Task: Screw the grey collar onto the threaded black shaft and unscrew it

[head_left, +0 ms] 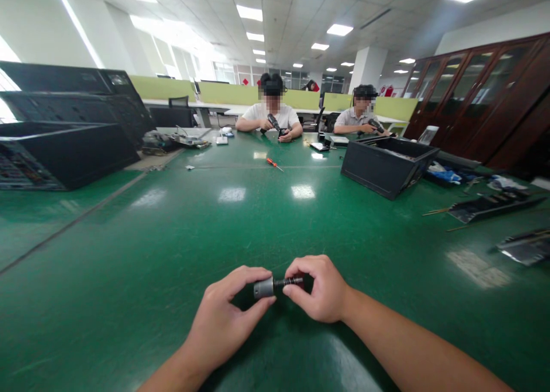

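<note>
Between thumb and fingers, my left hand (230, 312) grips a short grey metal cylinder (263, 288) that looks like a small motor. From its right end sticks out a dark shaft (280, 282), with a ringed, shiny part (294, 281) along it. My right hand (318, 289) pinches this ringed part between thumb and index finger. The motor lies roughly level, close above the green table, with its shaft pointing right. Fingers cover some of both parts, so I cannot tell whether the ringed part is fixed to the shaft.
An orange screwdriver (274, 164) lies mid-table. Black computer cases (77, 151) stand at left, another black case (378, 165) at right. Metal strips (494, 206) lie at far right. Across the green table (193, 226), two people hold power drills (273, 121).
</note>
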Demonstrator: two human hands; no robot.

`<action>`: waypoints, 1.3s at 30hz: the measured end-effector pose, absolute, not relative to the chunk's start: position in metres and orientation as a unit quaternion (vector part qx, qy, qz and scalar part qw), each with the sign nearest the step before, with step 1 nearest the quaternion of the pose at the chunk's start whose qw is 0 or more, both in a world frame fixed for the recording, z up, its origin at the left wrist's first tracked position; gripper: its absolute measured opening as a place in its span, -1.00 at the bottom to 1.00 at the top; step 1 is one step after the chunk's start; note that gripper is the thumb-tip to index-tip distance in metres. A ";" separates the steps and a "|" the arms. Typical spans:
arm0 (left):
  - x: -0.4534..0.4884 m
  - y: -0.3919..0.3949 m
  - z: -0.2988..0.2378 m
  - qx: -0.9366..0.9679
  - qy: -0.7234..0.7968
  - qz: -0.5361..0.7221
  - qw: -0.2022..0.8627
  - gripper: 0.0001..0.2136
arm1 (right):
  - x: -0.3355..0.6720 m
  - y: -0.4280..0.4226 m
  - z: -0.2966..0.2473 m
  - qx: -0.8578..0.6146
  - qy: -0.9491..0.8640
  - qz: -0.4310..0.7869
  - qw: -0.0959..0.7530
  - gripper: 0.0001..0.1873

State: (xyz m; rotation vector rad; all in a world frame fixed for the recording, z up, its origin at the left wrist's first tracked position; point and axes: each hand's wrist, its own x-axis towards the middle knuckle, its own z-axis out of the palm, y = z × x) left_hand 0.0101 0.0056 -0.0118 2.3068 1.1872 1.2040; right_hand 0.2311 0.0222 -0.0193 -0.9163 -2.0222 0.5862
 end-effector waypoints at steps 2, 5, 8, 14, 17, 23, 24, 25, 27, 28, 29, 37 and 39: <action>0.011 0.006 -0.011 0.797 0.413 0.418 0.139 -0.79 | 0.231 0.022 -0.019 -0.364 -0.804 0.231 0.410 -0.95; 0.011 0.005 -0.010 0.795 0.416 0.419 0.137 -0.80 | 0.231 0.022 -0.018 -0.365 -0.804 0.229 0.409 -0.95; 0.010 0.005 -0.011 0.796 0.415 0.418 0.136 -0.80 | 0.231 0.022 -0.018 -0.368 -0.804 0.229 0.408 -0.95; 0.009 0.006 -0.012 0.797 0.415 0.417 0.136 -0.79 | 0.232 0.022 -0.018 -0.366 -0.802 0.230 0.412 -0.95; 0.009 0.006 -0.011 0.797 0.415 0.418 0.136 -0.79 | 0.232 0.022 -0.018 -0.367 -0.800 0.233 0.413 -0.95; 0.010 0.005 -0.010 0.794 0.414 0.425 0.133 -0.78 | 0.231 0.021 -0.017 -0.367 -0.799 0.233 0.416 -0.94; 0.010 0.005 -0.010 0.794 0.414 0.426 0.132 -0.78 | 0.231 0.021 -0.017 -0.367 -0.798 0.233 0.417 -0.95; 0.009 0.005 -0.010 0.793 0.415 0.427 0.131 -0.78 | 0.231 0.021 -0.017 -0.366 -0.798 0.233 0.418 -0.95; 0.009 0.005 -0.010 0.791 0.416 0.428 0.131 -0.78 | 0.231 0.021 -0.017 -0.366 -0.799 0.232 0.417 -0.95; 0.009 0.005 -0.010 0.791 0.417 0.428 0.132 -0.78 | 0.231 0.021 -0.017 -0.365 -0.800 0.230 0.417 -0.95; 0.009 0.005 -0.011 0.790 0.418 0.428 0.132 -0.78 | 0.231 0.022 -0.017 -0.364 -0.801 0.228 0.416 -0.95; 0.010 0.006 -0.010 0.789 0.420 0.428 0.135 -0.80 | 0.232 0.022 -0.017 -0.368 -0.802 0.221 0.415 -0.95; 0.010 0.006 -0.009 0.789 0.420 0.429 0.132 -0.80 | 0.232 0.022 -0.016 -0.369 -0.800 0.224 0.417 -0.95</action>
